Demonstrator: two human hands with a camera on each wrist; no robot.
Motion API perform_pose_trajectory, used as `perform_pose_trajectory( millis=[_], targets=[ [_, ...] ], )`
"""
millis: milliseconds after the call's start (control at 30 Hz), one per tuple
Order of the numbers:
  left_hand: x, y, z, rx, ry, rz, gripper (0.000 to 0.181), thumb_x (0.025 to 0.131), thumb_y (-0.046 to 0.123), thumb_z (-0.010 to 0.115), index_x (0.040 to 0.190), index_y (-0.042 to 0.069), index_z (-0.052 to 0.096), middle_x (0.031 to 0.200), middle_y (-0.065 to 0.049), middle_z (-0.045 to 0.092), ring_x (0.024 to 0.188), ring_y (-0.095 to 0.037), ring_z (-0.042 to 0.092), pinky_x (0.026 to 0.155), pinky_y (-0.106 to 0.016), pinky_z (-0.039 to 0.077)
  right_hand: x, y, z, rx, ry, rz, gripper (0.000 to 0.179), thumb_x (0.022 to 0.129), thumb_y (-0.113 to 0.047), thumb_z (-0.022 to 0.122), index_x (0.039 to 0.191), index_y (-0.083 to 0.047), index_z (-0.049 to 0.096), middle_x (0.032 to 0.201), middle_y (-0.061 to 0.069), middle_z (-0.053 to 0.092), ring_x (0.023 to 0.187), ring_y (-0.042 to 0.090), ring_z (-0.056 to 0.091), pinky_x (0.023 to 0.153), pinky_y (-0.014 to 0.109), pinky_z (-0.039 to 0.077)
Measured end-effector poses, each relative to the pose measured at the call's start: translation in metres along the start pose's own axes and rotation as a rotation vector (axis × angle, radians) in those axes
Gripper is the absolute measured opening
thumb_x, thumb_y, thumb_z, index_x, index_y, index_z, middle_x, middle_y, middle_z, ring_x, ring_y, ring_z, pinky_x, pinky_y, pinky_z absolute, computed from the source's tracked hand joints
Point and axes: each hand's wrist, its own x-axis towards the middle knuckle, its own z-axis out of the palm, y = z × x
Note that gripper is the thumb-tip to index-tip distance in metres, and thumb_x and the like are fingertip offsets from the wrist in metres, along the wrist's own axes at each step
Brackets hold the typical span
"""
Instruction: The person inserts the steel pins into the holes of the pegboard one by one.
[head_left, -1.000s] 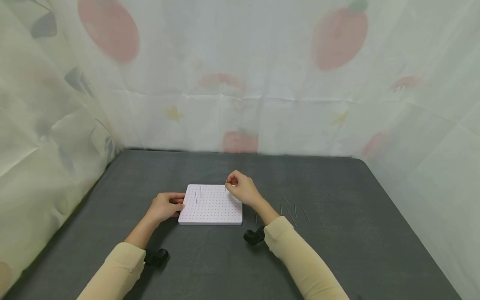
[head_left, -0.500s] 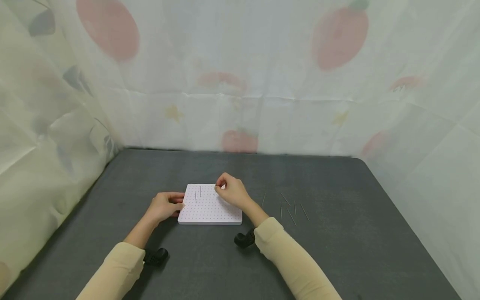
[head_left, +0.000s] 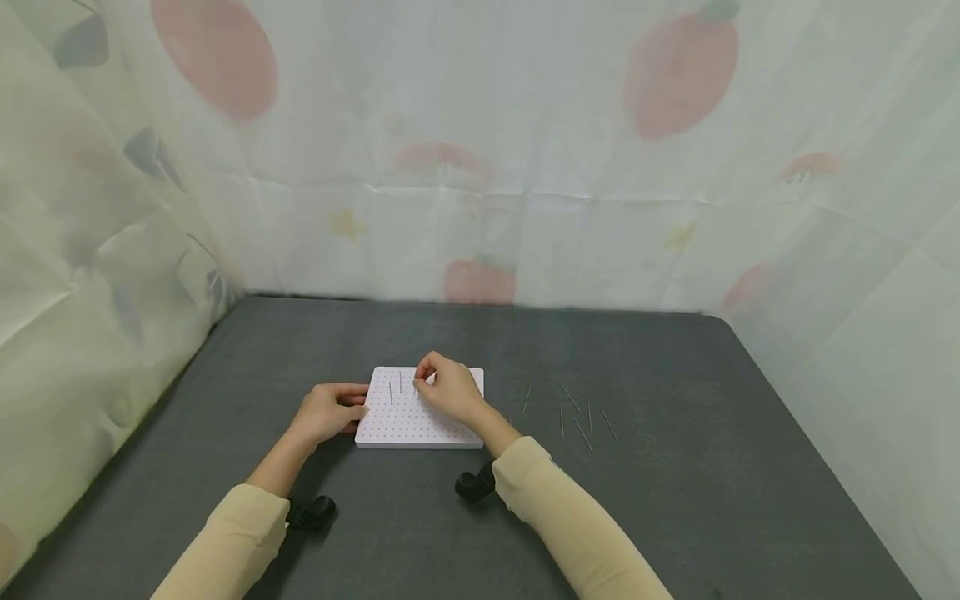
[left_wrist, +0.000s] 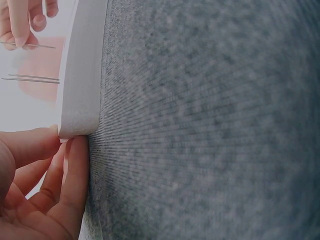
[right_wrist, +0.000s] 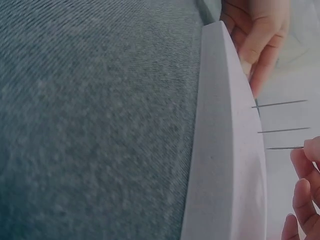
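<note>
Lying under the right hand (head_left: 450, 388), the pegboard (head_left: 401, 425) touches the left hand (head_left: 326, 412).

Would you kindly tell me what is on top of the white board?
Two thin pins stand in the white board, toward its far left corner. The right hand pinches a third pin over it; whatever lies directly beneath that hand is covered.

Pegboard (head_left: 412, 427) on table (head_left: 697, 500), two pins (head_left: 391, 393) upright in its far-left part, loose pins (head_left: 589, 417) to its right, curtain (head_left: 570, 158) behind

No text, label, brand, number or sign can be read.
</note>
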Motion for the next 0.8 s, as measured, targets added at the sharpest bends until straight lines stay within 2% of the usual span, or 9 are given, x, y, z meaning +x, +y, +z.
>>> perform_pose_trajectory(
  millis=[800],
  targets=[
    [0.002, -0.002, 0.0, -0.002, -0.004, -0.025, 0.042, 0.085, 0.005, 0.062, 0.125, -0.001, 0.054, 0.108, -0.019, 0.061, 0.078, -0.016, 0.065, 0.064, -0.03, 0.056, 0.004, -0.002, 0.015, -0.05, 0.007, -0.016, 0.004, 0.084, -0.017, 0.063, 0.086, -0.018, 0.06, 0.086, -0.006, 0.066, 0.06, 0.003, 0.047, 0.054, 0.015, 0.036]
  ],
)
